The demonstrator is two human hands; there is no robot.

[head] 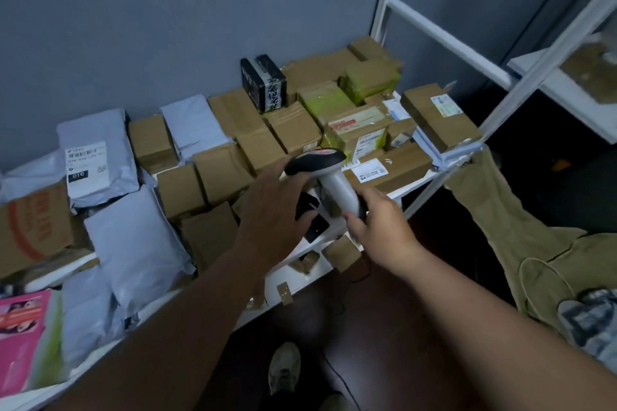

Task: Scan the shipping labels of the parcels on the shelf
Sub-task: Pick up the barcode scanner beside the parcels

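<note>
Mid-frame: right hand [377, 223] grips scanner [329, 177] by its handle; left hand [273, 210], fingers relaxed, reaches beside it. Scanning underway, likely; next, aim at labelled box [387, 168].

Single head-worn view, angled forward and down, close over shelf [414, 185]

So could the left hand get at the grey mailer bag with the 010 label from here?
Probably yes: the left hand holds nothing, and the grey mailer bag lies uncovered on top of the pile, with only low boxes between them.
</note>
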